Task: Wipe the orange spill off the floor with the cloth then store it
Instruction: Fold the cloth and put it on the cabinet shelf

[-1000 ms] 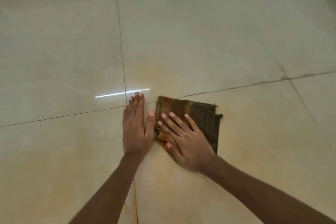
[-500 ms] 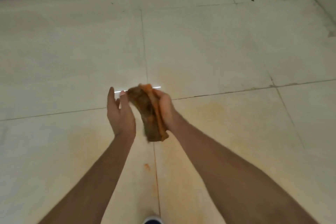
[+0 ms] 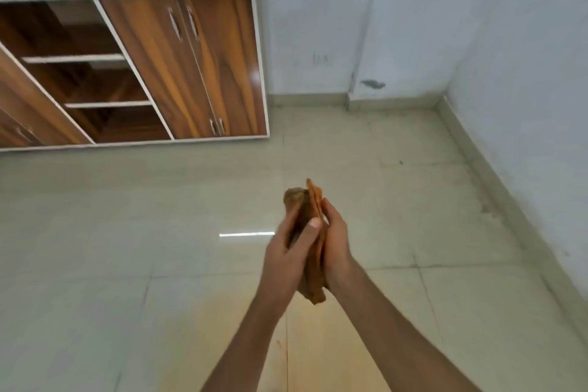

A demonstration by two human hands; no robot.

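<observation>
Brown cloth upright, off floor | left hand and right hand press it between seemingly flattened palms

I see a pale, glossy tiled floor with thin grout lines and a faint orange stain across the nearest tiles, plus small red-orange specks by the grout line. A wooden cabinet stands on the floor against the far wall, its left section showing open shelves
</observation>
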